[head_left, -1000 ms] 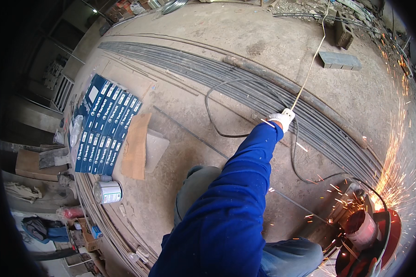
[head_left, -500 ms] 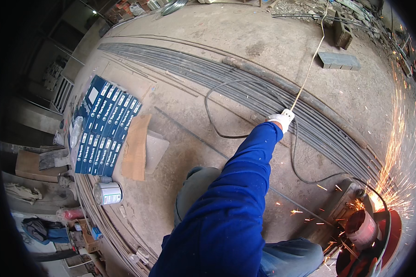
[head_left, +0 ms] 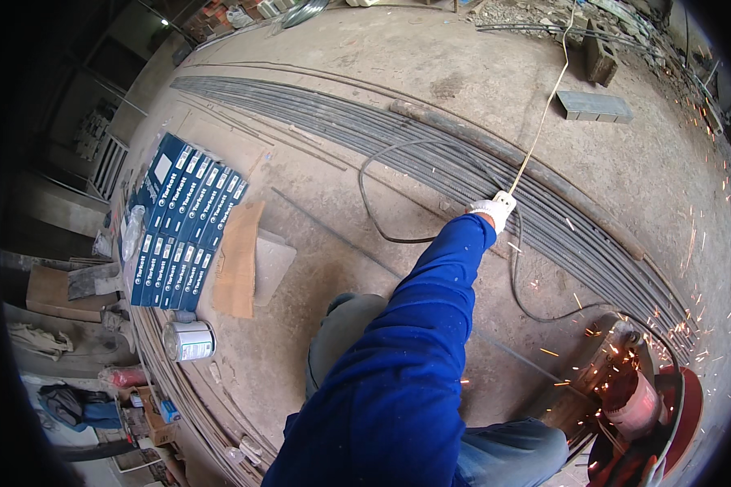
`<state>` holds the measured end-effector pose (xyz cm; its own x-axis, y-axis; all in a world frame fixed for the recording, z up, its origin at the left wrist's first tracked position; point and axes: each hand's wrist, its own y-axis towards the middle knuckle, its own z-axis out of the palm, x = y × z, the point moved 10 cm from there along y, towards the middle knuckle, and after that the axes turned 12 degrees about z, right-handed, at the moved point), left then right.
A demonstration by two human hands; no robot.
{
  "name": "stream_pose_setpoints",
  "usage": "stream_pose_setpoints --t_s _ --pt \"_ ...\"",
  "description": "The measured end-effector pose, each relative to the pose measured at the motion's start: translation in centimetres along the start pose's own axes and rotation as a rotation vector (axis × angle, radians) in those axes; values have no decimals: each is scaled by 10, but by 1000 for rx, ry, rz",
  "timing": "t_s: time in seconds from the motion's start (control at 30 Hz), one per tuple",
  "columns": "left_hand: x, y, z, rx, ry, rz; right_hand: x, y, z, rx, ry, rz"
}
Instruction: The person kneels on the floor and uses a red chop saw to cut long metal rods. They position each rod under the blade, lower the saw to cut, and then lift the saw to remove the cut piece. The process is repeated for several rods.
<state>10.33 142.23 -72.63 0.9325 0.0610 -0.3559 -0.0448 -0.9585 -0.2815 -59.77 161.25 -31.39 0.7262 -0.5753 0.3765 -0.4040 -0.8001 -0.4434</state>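
My left hand [head_left: 489, 213], in a white glove at the end of a blue sleeve, is closed around a white extension socket [head_left: 505, 201] above the bundle of steel bars. From the socket a pale cord [head_left: 540, 126] runs away to the far side. A black cable [head_left: 518, 280] loops from beside my hand to the cut-off saw [head_left: 633, 403] at the lower right. The saw has a red motor and a red round guard, and scattered sparks fly about it. One thin bar [head_left: 503, 347] lies across the floor toward the saw. I cannot make out my right hand.
Ribbed steel bars [head_left: 341, 122] stretch diagonally over the concrete floor, beside a thicker rusty pipe [head_left: 447, 126]. Blue boxes [head_left: 188, 223], cardboard [head_left: 237, 260] and a paint can [head_left: 190, 341] stand left. Far right are a grey block [head_left: 594, 107], a hollow block [head_left: 601, 58] and rubble.
The dense jet of sparks at the saw has thinned to scattered sparks, and the bright glow there has faded. My left hand stays on the socket in the same place.
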Motion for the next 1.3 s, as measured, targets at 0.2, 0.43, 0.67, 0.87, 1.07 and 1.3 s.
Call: stream_pose_setpoints --t_s 0.2,0.43,0.67,0.87,1.07,1.3 --pt "-12 -18 -29 -54 -14 -24 -14 3 5 -13 80 26" --pt "-4 -29 -27 107 -74 -191 -12 58 -19 -90 159 -191" --pt "-31 -54 -58 100 -154 -96 43 21 -48 -220 -536 -152" --pt "-29 -63 -67 63 -205 -169 75 14 -66 -369 -496 -280" --pt "-21 -46 -55 68 -57 -229 110 34 -81 -328 -672 -210" --pt "-17 -45 -40 160 -100 -343 143 40 -84 -381 -750 -209"
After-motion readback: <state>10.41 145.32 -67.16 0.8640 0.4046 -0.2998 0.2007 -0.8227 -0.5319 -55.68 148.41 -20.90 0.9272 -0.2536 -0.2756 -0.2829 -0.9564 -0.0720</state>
